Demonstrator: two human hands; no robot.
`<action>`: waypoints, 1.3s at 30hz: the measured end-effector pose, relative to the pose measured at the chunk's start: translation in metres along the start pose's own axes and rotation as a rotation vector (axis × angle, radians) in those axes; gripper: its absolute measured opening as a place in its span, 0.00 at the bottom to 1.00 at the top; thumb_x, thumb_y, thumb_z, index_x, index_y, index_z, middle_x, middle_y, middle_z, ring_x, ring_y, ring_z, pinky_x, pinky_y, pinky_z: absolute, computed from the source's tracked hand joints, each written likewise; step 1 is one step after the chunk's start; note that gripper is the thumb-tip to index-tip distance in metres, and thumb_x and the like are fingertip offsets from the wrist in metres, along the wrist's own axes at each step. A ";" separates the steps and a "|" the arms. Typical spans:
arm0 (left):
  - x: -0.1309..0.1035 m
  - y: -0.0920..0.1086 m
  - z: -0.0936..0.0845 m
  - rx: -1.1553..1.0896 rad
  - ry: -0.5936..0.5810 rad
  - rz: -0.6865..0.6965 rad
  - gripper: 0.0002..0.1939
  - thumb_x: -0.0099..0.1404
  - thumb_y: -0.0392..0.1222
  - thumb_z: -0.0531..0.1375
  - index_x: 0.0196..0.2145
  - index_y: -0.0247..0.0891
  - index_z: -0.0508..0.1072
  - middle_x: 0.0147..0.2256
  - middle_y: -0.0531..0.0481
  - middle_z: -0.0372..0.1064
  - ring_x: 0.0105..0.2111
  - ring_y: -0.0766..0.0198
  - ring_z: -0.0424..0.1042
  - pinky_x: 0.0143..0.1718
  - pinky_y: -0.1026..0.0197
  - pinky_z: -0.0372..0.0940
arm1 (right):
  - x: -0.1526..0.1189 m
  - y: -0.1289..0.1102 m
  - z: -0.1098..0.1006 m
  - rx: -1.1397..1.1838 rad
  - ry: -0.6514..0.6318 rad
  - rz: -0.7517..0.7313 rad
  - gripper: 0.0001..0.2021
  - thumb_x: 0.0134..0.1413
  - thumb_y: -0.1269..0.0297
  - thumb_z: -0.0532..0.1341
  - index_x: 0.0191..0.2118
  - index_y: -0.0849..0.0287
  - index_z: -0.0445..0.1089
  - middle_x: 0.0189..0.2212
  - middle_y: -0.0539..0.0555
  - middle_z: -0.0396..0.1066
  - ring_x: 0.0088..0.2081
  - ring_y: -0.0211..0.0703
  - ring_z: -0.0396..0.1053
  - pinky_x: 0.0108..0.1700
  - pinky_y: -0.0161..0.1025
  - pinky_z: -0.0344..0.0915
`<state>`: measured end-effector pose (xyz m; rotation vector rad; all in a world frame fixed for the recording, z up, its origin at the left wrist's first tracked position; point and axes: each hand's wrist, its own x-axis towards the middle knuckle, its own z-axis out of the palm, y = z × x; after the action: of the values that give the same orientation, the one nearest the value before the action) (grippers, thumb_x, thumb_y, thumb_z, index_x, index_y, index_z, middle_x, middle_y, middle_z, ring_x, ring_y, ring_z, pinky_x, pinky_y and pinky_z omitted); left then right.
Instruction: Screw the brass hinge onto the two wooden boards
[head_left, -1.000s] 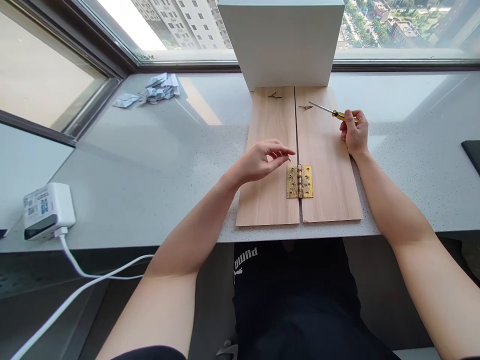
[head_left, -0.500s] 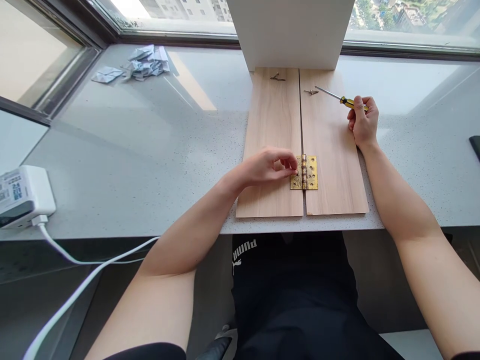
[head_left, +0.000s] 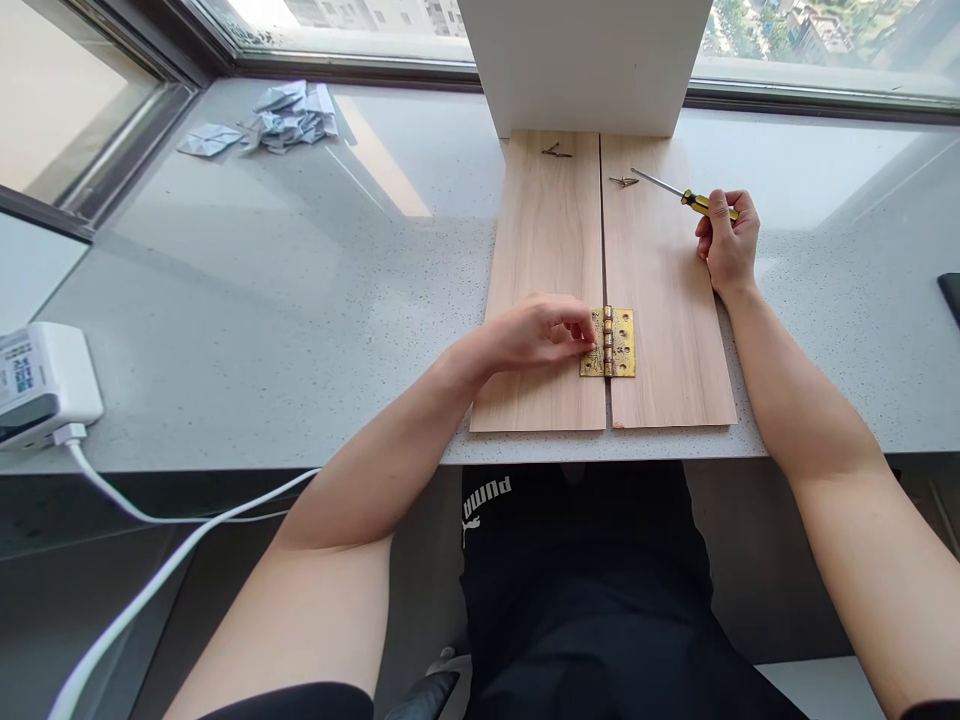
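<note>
Left hand (head_left: 531,333): fingertips together at hinge; whether pinching anything, cannot tell.
Right hand (head_left: 733,242): grips one screwdriver (head_left: 696,203) by its handle, shaft free.
Hinge (head_left: 608,341): one, straddling two boards (head_left: 544,230), presumably for a leaf on each.
Screws (head_left: 624,181): two groups, likely for reach; exact count unclear.

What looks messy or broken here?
The hinge looks blotchy, with dark marks on its gold metal. The right board has a small brownish mark, maybe a chip, at its near left corner. Packets lie in an untidy heap, far left.
</note>
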<state>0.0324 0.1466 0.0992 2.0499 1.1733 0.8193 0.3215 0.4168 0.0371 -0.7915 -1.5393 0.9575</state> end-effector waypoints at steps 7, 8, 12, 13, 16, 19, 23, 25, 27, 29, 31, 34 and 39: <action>0.003 -0.004 0.006 -0.102 -0.032 0.007 0.04 0.75 0.36 0.71 0.40 0.45 0.85 0.42 0.46 0.89 0.42 0.54 0.87 0.42 0.52 0.81 | 0.006 -0.085 0.000 -0.102 -0.145 -0.215 0.34 0.70 0.18 0.72 0.42 0.47 0.72 0.33 0.51 0.73 0.27 0.37 0.63 0.28 0.44 0.62; 0.003 -0.003 0.006 -0.105 -0.033 -0.003 0.04 0.75 0.36 0.71 0.41 0.45 0.85 0.42 0.46 0.88 0.40 0.54 0.86 0.41 0.53 0.79 | 0.007 -0.106 0.002 -0.135 -0.162 -0.271 0.35 0.72 0.17 0.70 0.41 0.48 0.72 0.33 0.51 0.72 0.26 0.37 0.62 0.28 0.44 0.61; 0.005 0.004 0.005 -0.119 -0.057 -0.113 0.07 0.74 0.34 0.72 0.45 0.45 0.82 0.42 0.47 0.87 0.37 0.58 0.82 0.40 0.54 0.78 | -0.001 -0.189 0.015 -0.260 -0.309 -0.411 0.36 0.71 0.14 0.66 0.39 0.45 0.73 0.35 0.53 0.76 0.27 0.41 0.64 0.30 0.48 0.62; 0.006 0.007 0.004 -0.134 -0.072 -0.153 0.08 0.74 0.35 0.72 0.47 0.45 0.80 0.43 0.47 0.87 0.37 0.58 0.82 0.40 0.54 0.78 | -0.007 -0.206 0.019 -0.257 -0.314 -0.462 0.37 0.70 0.12 0.64 0.39 0.45 0.73 0.34 0.52 0.75 0.27 0.42 0.65 0.30 0.49 0.61; 0.007 0.014 0.003 -0.182 -0.109 -0.234 0.12 0.75 0.36 0.72 0.51 0.44 0.76 0.45 0.46 0.87 0.38 0.58 0.81 0.41 0.54 0.77 | -0.027 -0.245 0.027 -0.140 -0.278 -0.594 0.33 0.66 0.19 0.75 0.34 0.46 0.75 0.28 0.49 0.74 0.25 0.42 0.60 0.32 0.50 0.52; 0.007 0.018 0.002 -0.191 -0.101 -0.230 0.12 0.75 0.36 0.71 0.51 0.44 0.75 0.44 0.47 0.87 0.37 0.59 0.80 0.41 0.55 0.76 | -0.042 -0.263 0.027 -0.186 -0.524 -0.521 0.19 0.72 0.37 0.78 0.41 0.46 0.82 0.33 0.47 0.80 0.28 0.43 0.64 0.33 0.49 0.54; 0.008 0.019 0.003 -0.190 -0.076 -0.215 0.11 0.73 0.34 0.71 0.49 0.43 0.76 0.43 0.49 0.85 0.37 0.59 0.80 0.40 0.56 0.74 | -0.048 -0.268 0.028 -0.307 -0.830 -0.542 0.07 0.74 0.59 0.74 0.45 0.50 0.77 0.30 0.44 0.78 0.27 0.39 0.69 0.31 0.44 0.62; 0.008 0.020 0.003 -0.186 -0.068 -0.217 0.11 0.72 0.34 0.71 0.48 0.43 0.76 0.42 0.49 0.84 0.37 0.60 0.79 0.40 0.56 0.74 | -0.048 -0.268 0.032 -0.378 -0.898 -0.579 0.06 0.73 0.64 0.72 0.44 0.50 0.74 0.28 0.43 0.74 0.25 0.38 0.67 0.32 0.44 0.64; 0.009 0.021 0.002 -0.179 -0.065 -0.208 0.10 0.72 0.34 0.72 0.47 0.43 0.76 0.40 0.50 0.83 0.35 0.60 0.78 0.40 0.56 0.74 | -0.050 -0.268 0.036 -0.426 -0.910 -0.577 0.06 0.73 0.63 0.71 0.44 0.49 0.74 0.27 0.44 0.73 0.25 0.40 0.66 0.32 0.45 0.65; 0.010 0.021 0.002 -0.170 -0.065 -0.191 0.10 0.72 0.34 0.71 0.46 0.42 0.76 0.39 0.51 0.81 0.35 0.61 0.77 0.40 0.56 0.74 | -0.052 -0.266 0.039 -0.466 -0.905 -0.547 0.05 0.75 0.59 0.70 0.44 0.48 0.74 0.29 0.46 0.74 0.27 0.43 0.68 0.34 0.47 0.68; 0.011 0.021 0.002 -0.161 -0.066 -0.181 0.09 0.72 0.34 0.70 0.46 0.42 0.76 0.38 0.52 0.81 0.34 0.61 0.78 0.40 0.57 0.74 | -0.054 -0.264 0.040 -0.496 -0.910 -0.535 0.04 0.77 0.58 0.68 0.45 0.47 0.75 0.30 0.48 0.75 0.29 0.45 0.69 0.35 0.47 0.69; 0.012 0.020 0.002 -0.155 -0.066 -0.176 0.08 0.72 0.35 0.70 0.46 0.42 0.77 0.38 0.51 0.80 0.35 0.60 0.78 0.41 0.56 0.75 | -0.054 -0.263 0.038 -0.509 -0.913 -0.555 0.03 0.77 0.58 0.67 0.46 0.47 0.75 0.30 0.48 0.75 0.29 0.46 0.70 0.35 0.48 0.70; 0.011 0.020 0.003 -0.155 -0.073 -0.166 0.07 0.73 0.35 0.70 0.45 0.42 0.76 0.38 0.51 0.80 0.35 0.60 0.77 0.41 0.56 0.74 | -0.053 -0.265 0.034 -0.534 -0.869 -0.588 0.02 0.78 0.60 0.67 0.47 0.47 0.76 0.31 0.47 0.77 0.28 0.45 0.70 0.36 0.48 0.72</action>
<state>0.0488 0.1482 0.1151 1.8152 1.1837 0.7256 0.3001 0.2457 0.2478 -0.1947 -2.6582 0.4351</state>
